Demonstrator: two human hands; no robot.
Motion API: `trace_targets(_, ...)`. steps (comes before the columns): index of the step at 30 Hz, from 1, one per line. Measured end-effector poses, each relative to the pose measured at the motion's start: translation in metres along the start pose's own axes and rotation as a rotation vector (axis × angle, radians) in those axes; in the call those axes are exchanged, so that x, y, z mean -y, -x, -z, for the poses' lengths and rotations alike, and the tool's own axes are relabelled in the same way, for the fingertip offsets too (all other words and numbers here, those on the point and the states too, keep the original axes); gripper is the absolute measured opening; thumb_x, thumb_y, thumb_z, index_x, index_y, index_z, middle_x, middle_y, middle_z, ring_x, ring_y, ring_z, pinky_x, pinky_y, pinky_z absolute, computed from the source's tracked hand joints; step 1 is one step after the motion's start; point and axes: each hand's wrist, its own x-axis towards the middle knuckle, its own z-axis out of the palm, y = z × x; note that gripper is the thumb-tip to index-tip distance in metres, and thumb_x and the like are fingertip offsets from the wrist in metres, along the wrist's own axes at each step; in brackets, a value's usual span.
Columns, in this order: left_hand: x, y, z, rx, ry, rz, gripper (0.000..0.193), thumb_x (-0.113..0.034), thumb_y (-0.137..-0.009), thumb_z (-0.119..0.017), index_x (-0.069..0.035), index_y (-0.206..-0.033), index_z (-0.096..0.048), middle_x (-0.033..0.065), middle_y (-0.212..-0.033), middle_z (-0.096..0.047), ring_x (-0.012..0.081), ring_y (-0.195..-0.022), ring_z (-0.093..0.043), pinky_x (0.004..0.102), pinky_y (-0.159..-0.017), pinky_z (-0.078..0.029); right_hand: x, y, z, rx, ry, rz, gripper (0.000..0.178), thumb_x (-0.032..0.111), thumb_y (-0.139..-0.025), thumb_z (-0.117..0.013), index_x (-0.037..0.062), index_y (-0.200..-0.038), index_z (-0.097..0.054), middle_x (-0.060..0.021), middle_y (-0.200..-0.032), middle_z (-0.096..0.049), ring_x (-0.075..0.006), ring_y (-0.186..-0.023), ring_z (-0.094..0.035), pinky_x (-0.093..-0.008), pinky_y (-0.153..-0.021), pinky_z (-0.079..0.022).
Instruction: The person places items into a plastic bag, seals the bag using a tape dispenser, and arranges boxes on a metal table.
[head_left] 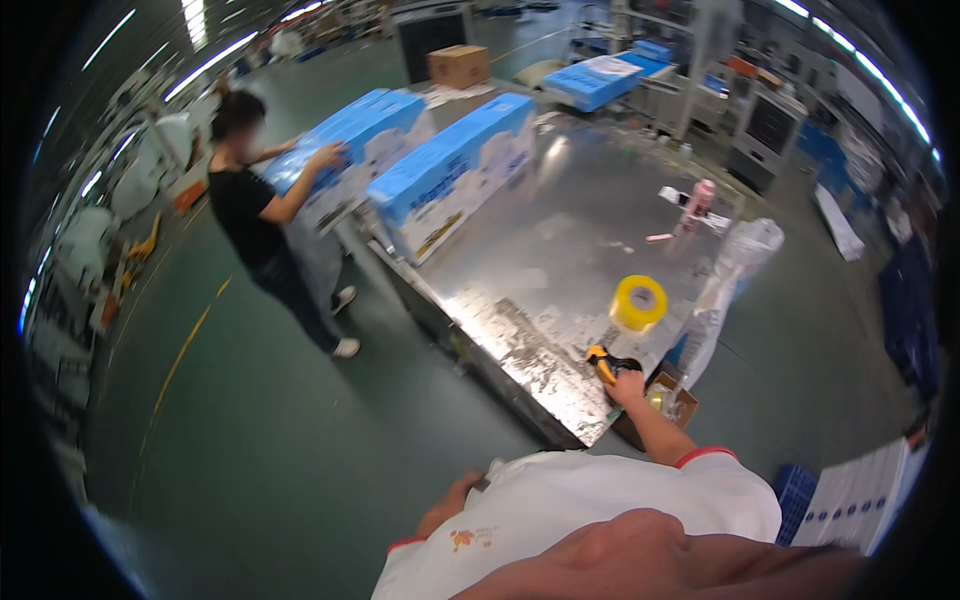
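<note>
My right hand (627,387) is closed around a yellow and black tape dispenser (602,364) at the near right corner of a metal-topped table (585,210). Just beyond it, a thick yellow roll of tape (628,318) sits on the table top. My left hand (468,486) is low beside my body, partly covered by my white shirt. A small dark thing shows by its fingers, too unclear to name, and I cannot make out how the fingers are set.
Long blue and white packages (455,180) lie at the table's far left, where a co-worker (255,205) has both hands on one. A pink bottle (698,203) stands at the right. Clear plastic film (735,270) hangs by the right edge, above a small cardboard box (683,402).
</note>
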Motion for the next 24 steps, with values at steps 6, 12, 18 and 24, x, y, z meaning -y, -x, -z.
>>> trace_targets(6,0.032,0.006,0.035,-0.057,0.094,0.010,0.029,-0.024,-0.082,-0.050,0.002,-0.093,-0.059,0.0129,-0.083,-0.061,0.0240,-0.078,-0.059,0.0363,-0.072,-0.049,-0.009,0.003,-0.013,-0.014,0.044,-0.006,0.055,0.050,-0.068,-0.064,0.0000,-0.092,-0.062,-0.0149,-0.090,-0.062,-0.0288,-0.091,-0.055,-0.0371,-0.083,-0.039)
trace_targets(12,0.092,0.035,0.064,-0.137,0.195,0.080,0.029,-0.023,-0.082,-0.050,0.003,-0.093,-0.058,0.0130,-0.083,-0.061,0.0241,-0.077,-0.059,0.0364,-0.072,-0.049,0.009,-0.004,-0.003,0.016,0.092,-0.013,0.059,0.052,-0.068,-0.065,-0.0008,-0.093,-0.062,-0.0150,-0.093,-0.061,-0.0290,-0.094,-0.053,-0.0369,-0.084,-0.038)
trace_targets(18,0.128,0.058,0.084,-0.122,0.224,0.179,0.029,-0.023,-0.082,-0.049,0.003,-0.092,-0.058,0.0132,-0.082,-0.060,0.0243,-0.077,-0.059,0.0364,-0.072,-0.049,0.023,0.010,-0.002,-0.107,0.065,-0.143,0.056,0.047,-0.065,-0.071,-0.0011,-0.092,-0.058,-0.0138,-0.092,-0.059,-0.0289,-0.091,-0.051,-0.0365,-0.085,-0.037)
trace_targets(24,0.134,0.051,0.101,-0.113,0.251,0.215,0.029,-0.022,-0.083,-0.049,0.003,-0.092,-0.058,0.0133,-0.082,-0.060,0.0244,-0.077,-0.058,0.0365,-0.071,-0.049,0.066,0.014,0.013,-0.606,-0.122,-0.351,0.041,0.034,-0.071,-0.068,0.0041,-0.096,-0.054,-0.0114,-0.094,-0.056,-0.0295,-0.096,-0.049,-0.0406,-0.089,-0.034)
